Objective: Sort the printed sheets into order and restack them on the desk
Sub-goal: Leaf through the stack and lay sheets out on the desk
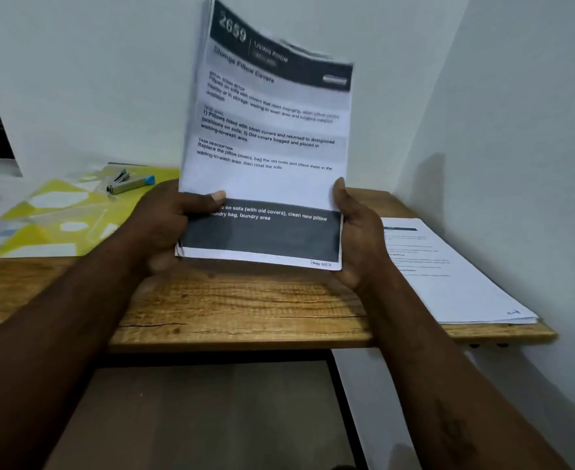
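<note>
I hold the printed sheets (265,147) upright above the desk (245,307), left hand (174,222) pinching their 8 o'clock corner, right hand (357,239) gripping the 4 o'clock edge, and I'd check the page number before adding to the stack (449,276) at 3 o'clock.

White, black-banded sheets (265,137); yellow folder (59,212)

**Legible Print: Findings**

Top sheet (265,130), header band: "2699", "LIVING ROOM". Title: "Change Pillow Covers". Heading: "TASK DESCRIPTION". Lower dark band: "laundry bag, laundry area". Flat stack (449,283): print too small to read.
</note>
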Tool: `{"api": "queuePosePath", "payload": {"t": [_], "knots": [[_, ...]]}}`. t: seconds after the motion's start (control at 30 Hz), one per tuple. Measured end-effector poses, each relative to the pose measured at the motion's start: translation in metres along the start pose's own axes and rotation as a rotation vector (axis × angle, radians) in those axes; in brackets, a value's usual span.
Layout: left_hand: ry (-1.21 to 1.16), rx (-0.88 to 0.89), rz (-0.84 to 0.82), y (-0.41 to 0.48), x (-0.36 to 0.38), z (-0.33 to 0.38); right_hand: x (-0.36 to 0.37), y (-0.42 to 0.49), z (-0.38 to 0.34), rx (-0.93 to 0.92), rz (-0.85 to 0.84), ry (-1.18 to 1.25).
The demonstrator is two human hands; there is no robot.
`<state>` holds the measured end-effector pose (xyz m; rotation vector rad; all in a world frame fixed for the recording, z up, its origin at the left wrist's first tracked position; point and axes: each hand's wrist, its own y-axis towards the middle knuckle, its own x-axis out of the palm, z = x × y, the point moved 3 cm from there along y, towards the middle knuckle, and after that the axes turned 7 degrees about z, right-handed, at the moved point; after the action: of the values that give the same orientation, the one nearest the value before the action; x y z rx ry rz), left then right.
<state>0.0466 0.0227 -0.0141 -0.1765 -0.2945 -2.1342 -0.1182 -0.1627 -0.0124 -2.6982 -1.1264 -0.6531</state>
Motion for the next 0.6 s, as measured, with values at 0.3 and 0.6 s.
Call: {"api": "queuePosePath", "payload": {"t": [0.3, 0.6], "knots": [[-0.092, 0.013, -0.054, -0.005, 0.003, 0.001, -0.004, 0.010, 0.002, -0.040, -0.065, 0.020], [-0.136, -0.006, -0.081, -0.002, 0.004, 0.000, -0.014, 0.012, -0.011, -0.491, 0.190, -0.232]]}}
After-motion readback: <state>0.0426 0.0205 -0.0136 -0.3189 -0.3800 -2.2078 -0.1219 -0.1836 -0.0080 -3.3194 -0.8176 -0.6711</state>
